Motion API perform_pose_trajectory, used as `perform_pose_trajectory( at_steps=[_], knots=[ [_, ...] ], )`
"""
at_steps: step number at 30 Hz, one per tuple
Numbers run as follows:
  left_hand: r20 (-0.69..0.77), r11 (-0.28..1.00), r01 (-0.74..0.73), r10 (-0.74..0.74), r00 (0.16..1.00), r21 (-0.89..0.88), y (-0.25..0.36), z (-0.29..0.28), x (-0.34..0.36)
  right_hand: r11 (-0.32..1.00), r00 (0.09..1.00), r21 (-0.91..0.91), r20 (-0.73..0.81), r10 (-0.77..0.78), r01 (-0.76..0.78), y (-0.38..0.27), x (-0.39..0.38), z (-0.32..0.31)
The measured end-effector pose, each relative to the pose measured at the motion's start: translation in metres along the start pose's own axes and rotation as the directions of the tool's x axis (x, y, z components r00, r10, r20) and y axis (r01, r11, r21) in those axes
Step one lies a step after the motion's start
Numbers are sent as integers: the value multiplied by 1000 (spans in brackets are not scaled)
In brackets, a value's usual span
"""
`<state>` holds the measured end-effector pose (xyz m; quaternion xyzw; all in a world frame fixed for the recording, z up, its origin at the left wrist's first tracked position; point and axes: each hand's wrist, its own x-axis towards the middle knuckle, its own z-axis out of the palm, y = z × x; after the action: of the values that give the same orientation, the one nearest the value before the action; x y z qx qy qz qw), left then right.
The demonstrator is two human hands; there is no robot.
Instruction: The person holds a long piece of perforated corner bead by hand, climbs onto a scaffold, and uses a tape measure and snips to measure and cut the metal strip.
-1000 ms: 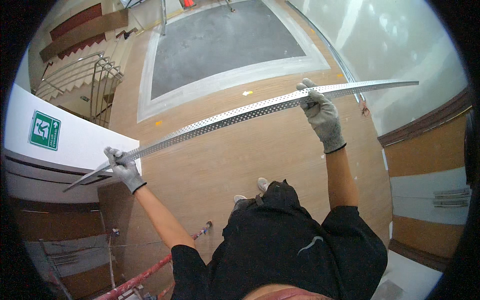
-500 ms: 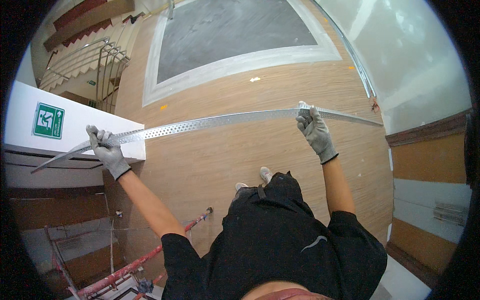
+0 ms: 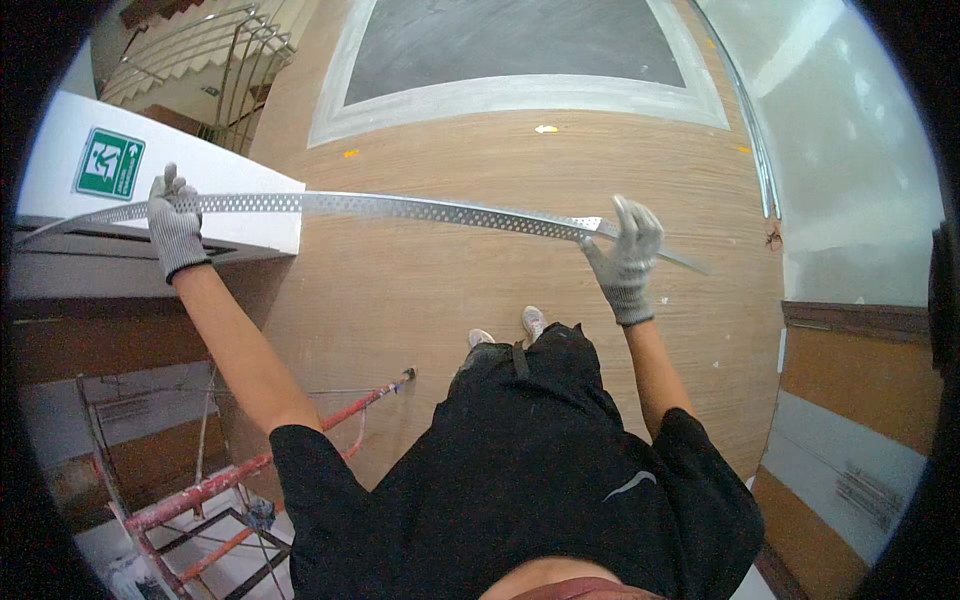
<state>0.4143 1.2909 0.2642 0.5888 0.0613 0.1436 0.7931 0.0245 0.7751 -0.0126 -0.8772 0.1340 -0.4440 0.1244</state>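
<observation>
A long, thin perforated metal corner bead (image 3: 400, 208) spans the view in front of me, bowed slightly upward along its middle. My left hand (image 3: 178, 228), in a grey knit glove, grips it near its left end, with some fingertips raised. Toward the other end, my right hand (image 3: 630, 260), gloved alike, has the bead between its thumb and straightened fingers, in a looser hold. Part of the strip is hidden behind that hand, and its tip shows beyond to the right.
A white ledge (image 3: 285, 215) with a green exit sign (image 3: 110, 163) lies under the bead's left part. Red scaffolding (image 3: 200, 492) stands lower left. Stair railings (image 3: 240, 60) are far left. Metal strips (image 3: 752, 130) lie along the right wall (image 3: 850, 150). A dark floor panel (image 3: 510, 45) is ahead.
My left hand has moved left and up with the bead. The right hand's fingers have straightened, and less of the strip sticks out beyond it. The view has shifted slightly.
</observation>
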Motion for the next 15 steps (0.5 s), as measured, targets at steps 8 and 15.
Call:
perform_pose_trajectory(
  at_steps=[8,15],
  knots=[
    [-87,997,-7,14,996,80,2,-24,41,918,956,347,147,-255,191,-5,9,49],
    [-142,984,50,-25,990,173,-11,-80,79,854,614,519,664,-428,35,-23,37,16]
  ],
)
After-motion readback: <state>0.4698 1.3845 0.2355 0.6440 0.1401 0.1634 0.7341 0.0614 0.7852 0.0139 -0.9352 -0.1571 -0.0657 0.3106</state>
